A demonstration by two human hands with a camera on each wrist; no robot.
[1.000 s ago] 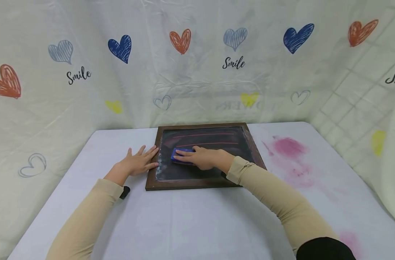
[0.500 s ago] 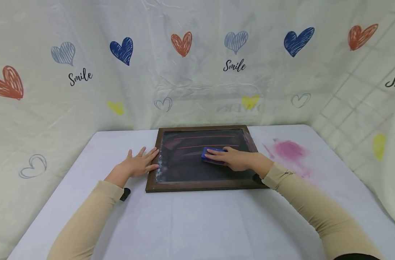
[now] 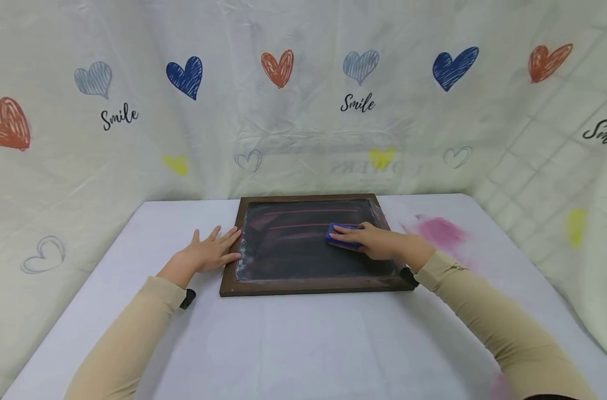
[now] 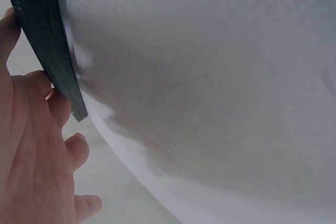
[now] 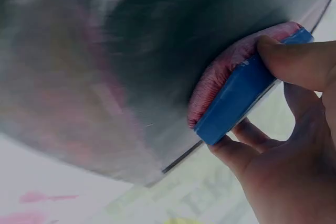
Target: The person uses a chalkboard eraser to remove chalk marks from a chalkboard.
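Note:
A small blackboard (image 3: 293, 258) in a dark brown wooden frame lies flat on the white-covered table. Two red chalk lines run across its upper half, with pale smears around them. My right hand (image 3: 380, 243) grips a blue chalkboard eraser (image 3: 339, 236) against the right half of the board, below the right end of the lower line. In the right wrist view the eraser's felt pad (image 5: 226, 69) looks pink with chalk dust, and the thumb and fingers hold the blue back. My left hand (image 3: 203, 255) has spread fingers, their tips resting on the frame's left edge.
Pink chalk stains (image 3: 440, 232) mark the table cover (image 3: 303, 344) right of the board. A pale curtain (image 3: 313, 128) printed with hearts and "Smile" stands behind the table and along both sides.
The right hand has slid the eraser rightward across the board from its left part, most of it in the first half second. The left hand stays on the frame.

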